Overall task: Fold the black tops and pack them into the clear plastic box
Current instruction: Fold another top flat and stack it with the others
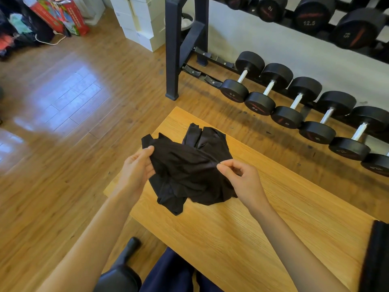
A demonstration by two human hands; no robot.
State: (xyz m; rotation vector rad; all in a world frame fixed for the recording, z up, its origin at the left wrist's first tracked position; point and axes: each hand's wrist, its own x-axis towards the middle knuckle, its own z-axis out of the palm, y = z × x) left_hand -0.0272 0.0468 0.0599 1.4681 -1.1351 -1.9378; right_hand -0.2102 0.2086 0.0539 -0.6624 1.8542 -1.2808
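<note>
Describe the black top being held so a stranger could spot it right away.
Start at the wooden table beside the dumbbell rack. Near its far end, the crumpled black top is gripped by the left hand and pinched by the right hand; other black fabric lies untouched behind it.

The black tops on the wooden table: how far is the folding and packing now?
Done: nothing clearly; no clear plastic box is in view. In hand: the left hand and right hand each have a grip on the crumpled black fabric top, held over the light wooden table. More black fabric lies bunched behind it. Left: folding and packing.
</note>
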